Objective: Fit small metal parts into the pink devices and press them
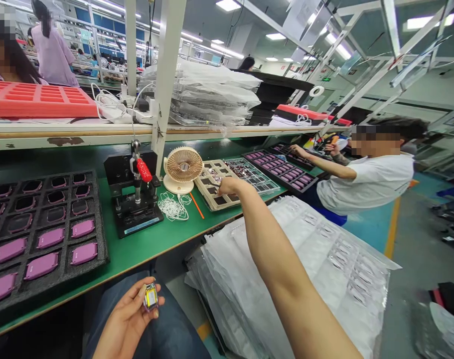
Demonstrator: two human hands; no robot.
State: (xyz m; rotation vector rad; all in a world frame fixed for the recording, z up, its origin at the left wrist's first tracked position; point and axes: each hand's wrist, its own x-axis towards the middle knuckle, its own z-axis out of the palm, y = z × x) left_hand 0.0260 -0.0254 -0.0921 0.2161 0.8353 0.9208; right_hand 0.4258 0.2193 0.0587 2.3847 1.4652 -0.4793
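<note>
Low over my lap, my left hand is closed around an open watch housing, pinched between thumb and fingers. Inside the housing a silver part edged in yellow shows. My right arm stretches forward over the bench, and my right hand is at a cream compartment tray. Its fingers are pressed together, with a thin dark thing at their tips too small to name. Small metallic parts lie in that tray. Beside it is a clear compartment tray with small dark parts at its near-left end.
A black foam tray holds purple and dark watch cases. A toggle-clamp press, a fan and an orange stick stand or lie on the green bench. Stacked plastic-wrapped trays rise at right. A co-worker reaches over purple-filled trays.
</note>
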